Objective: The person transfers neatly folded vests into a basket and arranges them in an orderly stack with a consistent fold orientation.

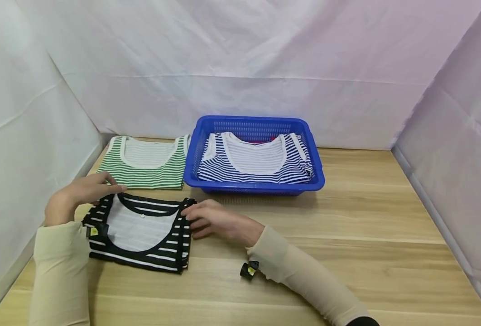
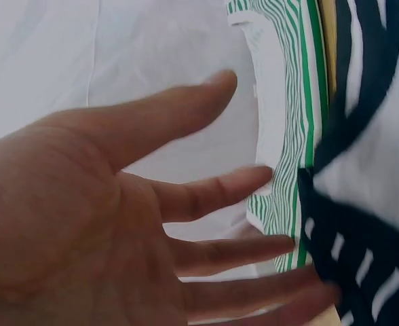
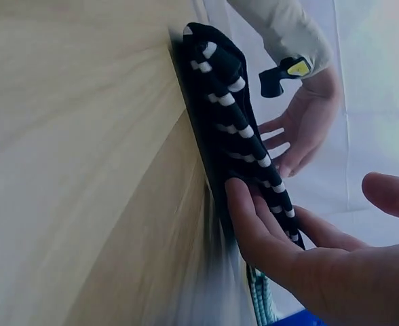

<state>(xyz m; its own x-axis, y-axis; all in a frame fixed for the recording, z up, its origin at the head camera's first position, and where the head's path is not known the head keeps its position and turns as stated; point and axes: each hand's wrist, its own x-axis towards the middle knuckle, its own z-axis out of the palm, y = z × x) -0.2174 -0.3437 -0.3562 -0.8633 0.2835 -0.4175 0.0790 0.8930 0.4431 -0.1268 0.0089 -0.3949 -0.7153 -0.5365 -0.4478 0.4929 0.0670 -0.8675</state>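
Note:
A folded black-and-white striped tank top [image 1: 142, 231] lies on the table with its white inner back showing in the neckline. My left hand [image 1: 87, 188] is over its far left corner. In the left wrist view the left hand's fingers [image 2: 216, 197] stretch out spread, and the thumb is well apart from them. At the right edge of the tank top is my right hand [image 1: 220, 219], its fingers touching the folded layers. From the right wrist view, the right thumb [image 3: 393, 197] stands away from the fabric, while the fingers [image 3: 254, 227] lie along the edge.
Behind the black top lies a folded green-striped tank top [image 1: 146, 174]. Next to it stands a blue plastic basket [image 1: 254, 185] holding a folded navy-striped tank top [image 1: 257, 172] and a bit of red cloth. White sheets [image 1: 240, 59] enclose the wooden table [image 1: 367, 226] at the back and sides.

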